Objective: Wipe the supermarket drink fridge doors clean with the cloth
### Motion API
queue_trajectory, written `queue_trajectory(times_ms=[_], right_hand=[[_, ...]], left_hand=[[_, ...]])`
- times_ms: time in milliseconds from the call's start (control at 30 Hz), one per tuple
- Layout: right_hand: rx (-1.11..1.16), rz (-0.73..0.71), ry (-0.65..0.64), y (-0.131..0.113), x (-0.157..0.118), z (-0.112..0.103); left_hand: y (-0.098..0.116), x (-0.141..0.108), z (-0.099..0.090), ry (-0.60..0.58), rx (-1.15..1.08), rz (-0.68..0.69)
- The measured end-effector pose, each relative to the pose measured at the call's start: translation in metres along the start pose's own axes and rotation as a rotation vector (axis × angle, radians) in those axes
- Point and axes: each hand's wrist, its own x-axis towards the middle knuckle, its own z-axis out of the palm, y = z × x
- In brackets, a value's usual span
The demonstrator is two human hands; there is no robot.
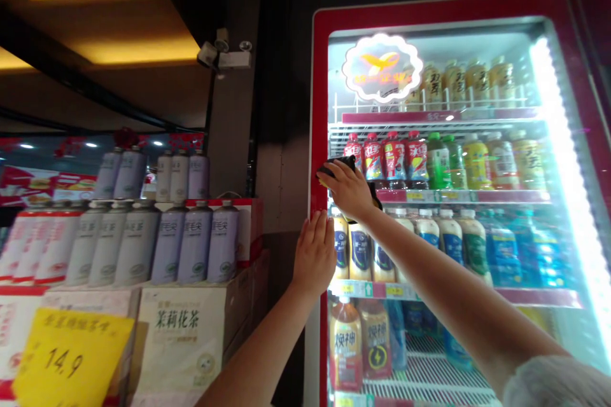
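A tall drinks fridge with a red door frame (pixel 321 76) and a lit glass front stands before me. High on the left part of the door, my right hand (pixel 347 187) is closed over a black object (pixel 344 164) with a small yellow edge, held at the frame and glass. Its kind is partly hidden by my fingers. Just below, my left hand (pixel 316 254) lies flat against the frame, fingers stretched out and holding nothing. Behind the glass, nearest my hands, are red-capped bottles (pixel 373 158) and cream-and-blue bottles (pixel 359 251).
On the left, several purple and grey cans (pixel 195 245) stand on stacked cartons (pixel 184 337). A yellow price sign (pixel 71 356) reads 14.9. A dark pillar (pixel 233 121) rises between cartons and fridge, with a lamp fixture (pixel 233 60) on it.
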Motion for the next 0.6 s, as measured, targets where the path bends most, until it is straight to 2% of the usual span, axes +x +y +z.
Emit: queue_trajectory(times_ms=[100, 200, 300, 400, 500, 600], right_hand=[[0.002, -0.016, -0.001, 0.017, 0.011, -0.007], [-0.037, 0.18, 0.1, 0.047, 0.008, -0.018], [-0.09, 0.404, 0.179, 0.067, -0.024, -0.026], [-0.126, 0.48, 0.156, 0.06, -0.072, -0.029], [-0.127, 0.373, 0.057, 0.038, -0.109, -0.026], [-0.089, 0.143, -0.057, 0.023, -0.116, -0.022]], left_hand=[[-0.002, 0.001, -0.001, -0.013, -0.013, -0.011], [-0.003, 0.003, -0.003, -0.019, -0.025, -0.016], [-0.003, 0.004, -0.004, -0.023, -0.047, 0.001], [-0.002, 0.005, -0.003, -0.008, -0.074, 0.002], [-0.001, 0.007, -0.002, 0.019, -0.117, -0.017], [0.002, 0.014, -0.002, 0.032, -0.16, -0.004]])
